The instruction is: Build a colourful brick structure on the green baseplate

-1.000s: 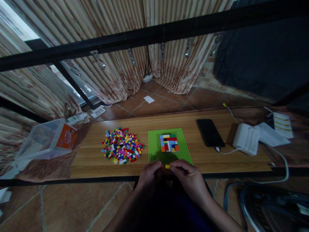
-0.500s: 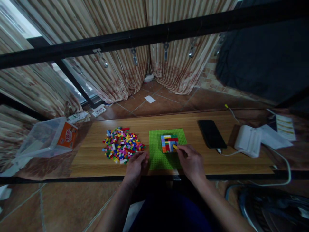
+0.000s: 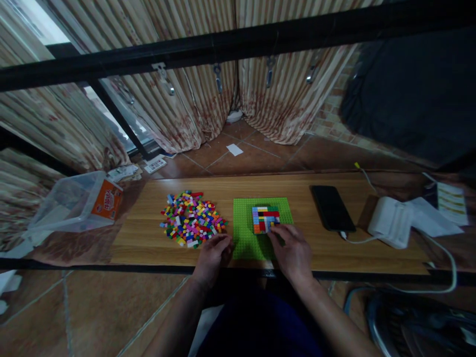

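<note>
Right hand [image 3: 293, 250] at near-right corner of multicoloured plastic-brick block [image 3: 263, 217]

The block sits on a square, studded green plastic baseplate [image 3: 243, 245], which lies on a wood-grain tabletop [image 3: 137, 233]. The right thumb and forefinger are drawn together at the block's corner; whether they grasp a brick cannot be told. The left hand [image 3: 211, 258] is just beside the baseplate's left edge, fingers curled inward, contents not determinable. A loose heap of small multicoloured plastic bricks [image 3: 193, 220] lies near the left hand. A flat black rectangular phone [image 3: 332, 207] lies right of the baseplate.
</note>
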`<move>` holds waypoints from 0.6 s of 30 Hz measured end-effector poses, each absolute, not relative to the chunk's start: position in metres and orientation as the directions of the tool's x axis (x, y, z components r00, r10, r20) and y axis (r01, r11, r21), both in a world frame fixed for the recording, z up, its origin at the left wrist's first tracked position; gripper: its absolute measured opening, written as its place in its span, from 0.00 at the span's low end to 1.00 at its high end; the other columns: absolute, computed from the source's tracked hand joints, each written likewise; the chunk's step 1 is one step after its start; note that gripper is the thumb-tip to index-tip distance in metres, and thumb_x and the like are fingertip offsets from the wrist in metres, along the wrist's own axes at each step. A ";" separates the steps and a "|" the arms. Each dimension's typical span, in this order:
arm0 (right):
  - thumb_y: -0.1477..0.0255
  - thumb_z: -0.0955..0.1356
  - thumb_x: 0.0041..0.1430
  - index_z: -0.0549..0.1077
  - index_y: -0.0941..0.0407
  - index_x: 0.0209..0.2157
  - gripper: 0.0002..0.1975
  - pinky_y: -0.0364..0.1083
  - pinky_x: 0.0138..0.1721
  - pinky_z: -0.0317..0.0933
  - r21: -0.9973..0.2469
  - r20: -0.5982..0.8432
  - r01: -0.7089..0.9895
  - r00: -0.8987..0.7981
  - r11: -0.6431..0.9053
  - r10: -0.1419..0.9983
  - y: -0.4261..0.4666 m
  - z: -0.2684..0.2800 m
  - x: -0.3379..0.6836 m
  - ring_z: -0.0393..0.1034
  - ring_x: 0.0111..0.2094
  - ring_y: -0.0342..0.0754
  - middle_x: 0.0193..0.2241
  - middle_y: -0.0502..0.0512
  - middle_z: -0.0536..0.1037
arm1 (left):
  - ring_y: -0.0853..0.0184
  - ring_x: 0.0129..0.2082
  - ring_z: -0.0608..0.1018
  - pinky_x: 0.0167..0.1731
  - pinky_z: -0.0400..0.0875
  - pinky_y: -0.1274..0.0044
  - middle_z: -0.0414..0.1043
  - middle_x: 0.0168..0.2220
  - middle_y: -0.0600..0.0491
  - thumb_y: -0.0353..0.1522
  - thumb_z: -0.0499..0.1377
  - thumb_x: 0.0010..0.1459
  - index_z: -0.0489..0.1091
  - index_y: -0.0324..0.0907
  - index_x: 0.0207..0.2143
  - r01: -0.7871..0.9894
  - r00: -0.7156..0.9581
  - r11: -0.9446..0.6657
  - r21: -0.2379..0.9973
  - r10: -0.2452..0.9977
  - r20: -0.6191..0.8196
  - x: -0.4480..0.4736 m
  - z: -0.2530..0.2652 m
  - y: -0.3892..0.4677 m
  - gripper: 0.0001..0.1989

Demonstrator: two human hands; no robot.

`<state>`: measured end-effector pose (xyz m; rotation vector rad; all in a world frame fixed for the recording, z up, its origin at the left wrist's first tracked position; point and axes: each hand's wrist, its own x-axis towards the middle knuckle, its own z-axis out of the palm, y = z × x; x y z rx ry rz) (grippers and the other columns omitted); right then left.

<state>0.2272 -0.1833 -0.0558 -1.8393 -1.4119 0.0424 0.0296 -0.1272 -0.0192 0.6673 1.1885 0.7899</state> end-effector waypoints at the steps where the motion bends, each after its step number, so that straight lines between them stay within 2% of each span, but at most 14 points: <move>1: 0.63 0.64 0.63 0.79 0.51 0.36 0.13 0.50 0.42 0.66 -0.595 0.425 0.802 0.365 -0.048 0.828 -0.184 -0.056 0.228 0.72 0.39 0.51 0.38 0.57 0.78 | 0.77 0.18 0.66 0.19 0.54 0.83 0.67 0.21 0.57 0.39 0.70 0.40 0.71 0.38 0.28 -0.184 0.181 0.567 0.803 0.822 -0.540 0.029 -0.020 -0.128 0.18; 5: 0.64 0.65 0.63 0.79 0.51 0.40 0.12 0.52 0.46 0.66 -0.596 0.456 0.803 0.327 0.012 0.828 -0.189 -0.059 0.236 0.71 0.43 0.52 0.41 0.57 0.76 | 0.77 0.17 0.64 0.17 0.52 0.83 0.66 0.19 0.58 0.39 0.70 0.40 0.70 0.38 0.27 -0.178 0.200 0.551 0.815 0.832 -0.518 0.029 -0.021 -0.128 0.17; 9: 0.63 0.65 0.62 0.77 0.52 0.44 0.13 0.56 0.50 0.64 -0.582 0.476 0.813 0.333 0.007 0.814 -0.193 -0.061 0.247 0.68 0.48 0.55 0.45 0.59 0.74 | 0.77 0.17 0.64 0.17 0.53 0.83 0.65 0.19 0.58 0.39 0.70 0.40 0.70 0.38 0.27 -0.172 0.197 0.545 0.820 0.835 -0.514 0.029 -0.023 -0.128 0.16; 18: 0.66 0.64 0.63 0.77 0.51 0.46 0.13 0.59 0.52 0.62 -0.518 0.486 0.854 0.248 0.047 0.838 -0.187 -0.066 0.254 0.63 0.53 0.57 0.53 0.61 0.70 | 0.77 0.17 0.65 0.18 0.54 0.83 0.67 0.21 0.58 0.39 0.70 0.40 0.71 0.38 0.29 -0.173 0.183 0.537 0.826 0.841 -0.508 0.029 -0.026 -0.129 0.17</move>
